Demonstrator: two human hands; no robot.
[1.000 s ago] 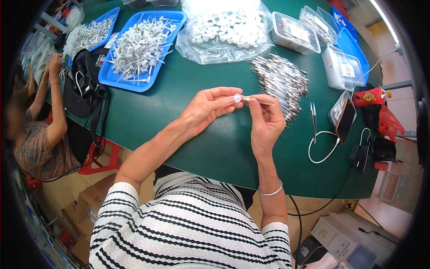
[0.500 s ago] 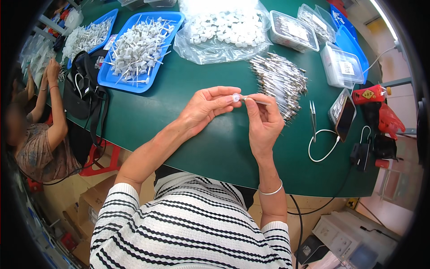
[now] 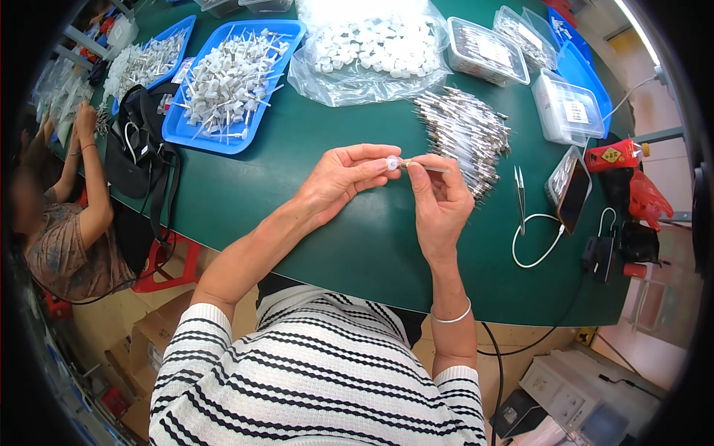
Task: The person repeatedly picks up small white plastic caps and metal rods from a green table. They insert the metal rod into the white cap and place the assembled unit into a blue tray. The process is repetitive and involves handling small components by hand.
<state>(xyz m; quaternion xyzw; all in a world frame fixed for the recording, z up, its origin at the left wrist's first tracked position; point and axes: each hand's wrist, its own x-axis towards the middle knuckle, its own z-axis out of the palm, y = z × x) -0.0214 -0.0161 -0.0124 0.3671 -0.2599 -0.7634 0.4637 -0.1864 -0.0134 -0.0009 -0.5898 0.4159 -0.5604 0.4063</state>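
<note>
Above the middle of the green table point(image 3: 357, 260), my left hand point(image 3: 327, 186) pinches a small white plastic cap point(image 3: 393, 162) between thumb and fingers. My right hand point(image 3: 442, 212) is closed on a thin rod point(image 3: 404, 165) with a metal end, held level. The rod's tip meets the cap; how far it goes in is too small to tell. Beyond my right hand lies a heap of similar metal-tipped rods point(image 3: 468, 137). A clear plastic bag point(image 3: 320, 91) of loose white caps lies further back. To its left, a blue tray point(image 3: 176, 132) holds many rods with white caps on them.
Tweezers point(image 3: 520, 195) lie right of the rods, near a white cable point(image 3: 520, 260) and a phone point(image 3: 575, 193). Lidded clear boxes point(image 3: 569, 111) stand at the back right. A black bag point(image 3: 134, 160) sits at the left edge, beside a co-worker point(image 3: 78, 230).
My right hand has shifted very slightly to the right. The cap and rod stay together in nearly the same place.
</note>
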